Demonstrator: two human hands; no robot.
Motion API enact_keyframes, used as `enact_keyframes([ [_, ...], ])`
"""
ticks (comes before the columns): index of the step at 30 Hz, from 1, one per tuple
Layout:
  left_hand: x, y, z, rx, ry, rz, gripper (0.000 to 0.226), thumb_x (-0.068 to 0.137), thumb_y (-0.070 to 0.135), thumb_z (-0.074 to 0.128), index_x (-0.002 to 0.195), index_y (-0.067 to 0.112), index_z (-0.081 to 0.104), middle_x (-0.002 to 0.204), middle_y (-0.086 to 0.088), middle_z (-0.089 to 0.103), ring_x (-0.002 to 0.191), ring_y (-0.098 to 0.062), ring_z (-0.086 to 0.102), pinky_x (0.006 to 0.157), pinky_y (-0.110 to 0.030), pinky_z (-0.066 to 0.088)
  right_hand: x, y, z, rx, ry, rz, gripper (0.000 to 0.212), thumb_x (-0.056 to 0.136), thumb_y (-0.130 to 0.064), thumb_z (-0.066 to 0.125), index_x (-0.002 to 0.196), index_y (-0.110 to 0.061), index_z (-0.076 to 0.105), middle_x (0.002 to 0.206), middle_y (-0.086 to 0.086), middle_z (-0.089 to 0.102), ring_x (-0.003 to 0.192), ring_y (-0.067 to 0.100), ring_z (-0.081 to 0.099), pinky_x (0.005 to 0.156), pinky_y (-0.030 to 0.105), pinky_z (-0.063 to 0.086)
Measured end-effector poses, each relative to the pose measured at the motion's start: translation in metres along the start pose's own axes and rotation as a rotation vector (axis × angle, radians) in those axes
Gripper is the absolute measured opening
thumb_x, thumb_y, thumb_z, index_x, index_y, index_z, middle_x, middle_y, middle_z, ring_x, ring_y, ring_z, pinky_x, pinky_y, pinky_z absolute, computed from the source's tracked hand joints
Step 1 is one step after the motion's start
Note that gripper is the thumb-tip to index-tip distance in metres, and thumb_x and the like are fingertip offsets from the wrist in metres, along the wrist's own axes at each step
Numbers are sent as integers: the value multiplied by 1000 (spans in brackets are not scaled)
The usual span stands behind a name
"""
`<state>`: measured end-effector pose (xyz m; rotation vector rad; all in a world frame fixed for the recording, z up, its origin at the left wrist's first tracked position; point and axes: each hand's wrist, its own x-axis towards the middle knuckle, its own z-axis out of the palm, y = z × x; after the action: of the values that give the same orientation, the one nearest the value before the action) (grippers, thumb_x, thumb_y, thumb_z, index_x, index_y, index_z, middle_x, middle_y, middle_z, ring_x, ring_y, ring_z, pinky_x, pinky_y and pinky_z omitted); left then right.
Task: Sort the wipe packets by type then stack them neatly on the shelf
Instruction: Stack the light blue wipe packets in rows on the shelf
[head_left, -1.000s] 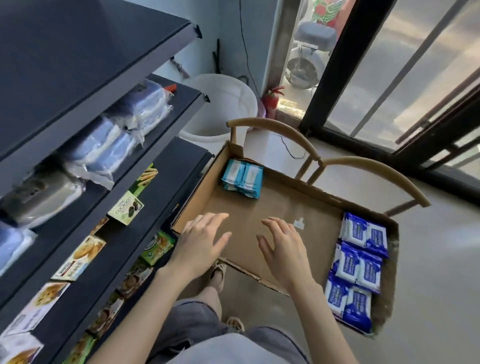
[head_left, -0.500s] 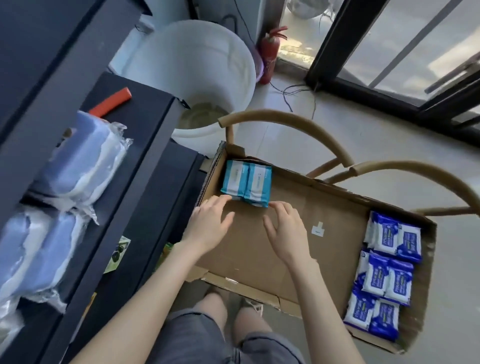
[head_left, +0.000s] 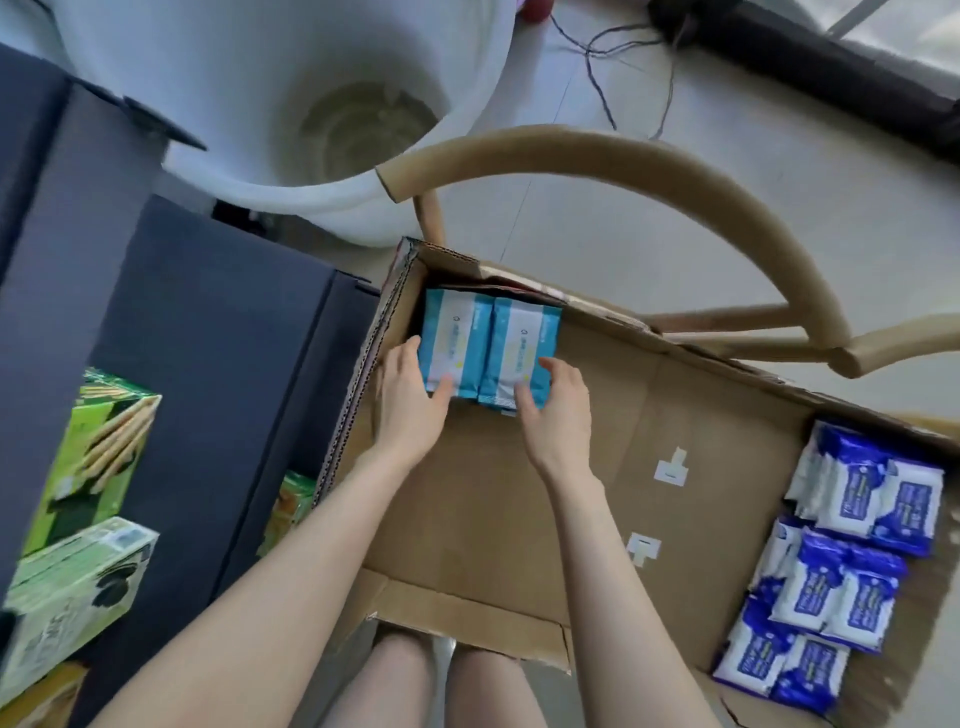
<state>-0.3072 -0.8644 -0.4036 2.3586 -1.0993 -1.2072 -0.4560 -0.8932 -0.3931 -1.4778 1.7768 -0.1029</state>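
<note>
Inside a cardboard box (head_left: 519, 493), two light-blue wipe packets (head_left: 519, 343) lie side by side in the far left corner. The left hand (head_left: 410, 400) grips the outer edge of the left one, and the right hand (head_left: 558, 410) curls its fingers round the right one. More dark-blue wipe packets (head_left: 852, 545) lie heaped at the right end, well apart. A dark shelf (head_left: 208, 338) stands just left of the box.
</note>
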Motion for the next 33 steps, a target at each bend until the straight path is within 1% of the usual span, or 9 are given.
enact_keyframes([
  [2, 72, -39, 71, -10, -20, -146, 69, 93, 30, 56, 148, 9, 21, 149, -11, 30, 136, -27, 29, 110, -41, 25, 70, 51, 67, 21, -19, 127, 49, 93, -24, 57, 136, -6, 42, 138, 9, 44, 124, 24, 40, 96, 22, 30],
  [5, 75, -39, 79, -66, 53, -133, 74, 91, 38, 57, 148, 8, 19, 147, -14, 33, 135, -28, 31, 111, -45, 27, 73, 55, 70, 47, 41, 103, 61, 90, -28, 62, 139, -4, 36, 138, 11, 40, 122, 24, 37, 96, 21, 28],
  [10, 88, -53, 104, -248, 166, -141, 65, 89, 42, 59, 140, 8, 37, 131, -9, 51, 122, -24, 46, 102, -44, 39, 90, 72, 93, 103, 114, 84, 69, 84, -31, 70, 137, -2, 36, 134, 10, 37, 120, 22, 33, 89, 12, 21],
  [16, 87, -54, 109, -280, 332, -50, 51, 83, 26, 71, 125, 5, 52, 118, -8, 56, 104, -13, 51, 83, -8, 32, 86, 77, 104, 206, 269, 29, 58, 79, -26, 76, 124, -1, 49, 122, 10, 46, 110, 21, 42, 93, 25, 36],
  [19, 85, -52, 104, -253, 385, -8, 48, 78, 24, 76, 117, 5, 57, 111, -6, 57, 99, -12, 50, 78, 0, 30, 81, 71, 106, 178, 356, 23, 54, 75, -25, 78, 116, 1, 53, 116, 12, 48, 106, 18, 40, 90, 22, 33],
  [24, 68, -42, 90, -265, 422, 26, 26, 82, 15, 70, 104, 5, 60, 104, -7, 59, 95, -20, 53, 81, -14, 35, 71, 56, 87, 353, 293, 110, 36, 79, -14, 74, 105, -11, 49, 102, -1, 53, 93, 11, 51, 76, 10, 40],
  [27, 47, -31, 75, -384, 393, -16, 10, 86, 13, 65, 95, 12, 59, 87, 5, 62, 77, -11, 53, 74, -23, 43, 56, 46, 67, 528, 251, 178, 30, 80, -7, 71, 99, -15, 50, 89, -12, 56, 80, -8, 57, 66, 5, 42],
  [30, 18, -21, 53, -620, 338, -80, 20, 86, 5, 65, 90, 19, 50, 89, 1, 63, 84, -11, 64, 71, -25, 50, 28, 37, 39, 653, 259, 204, 29, 76, -8, 76, 94, -20, 56, 89, -11, 64, 80, -4, 63, 73, 18, 51],
  [33, -22, -8, 29, -812, 311, -120, 33, 83, -7, 63, 101, 15, 46, 101, -6, 63, 93, -11, 66, 78, -22, 54, -12, 26, 8, 793, 264, 202, 29, 75, -4, 77, 93, -16, 58, 83, -9, 66, 69, -4, 64, 66, 16, 51],
])
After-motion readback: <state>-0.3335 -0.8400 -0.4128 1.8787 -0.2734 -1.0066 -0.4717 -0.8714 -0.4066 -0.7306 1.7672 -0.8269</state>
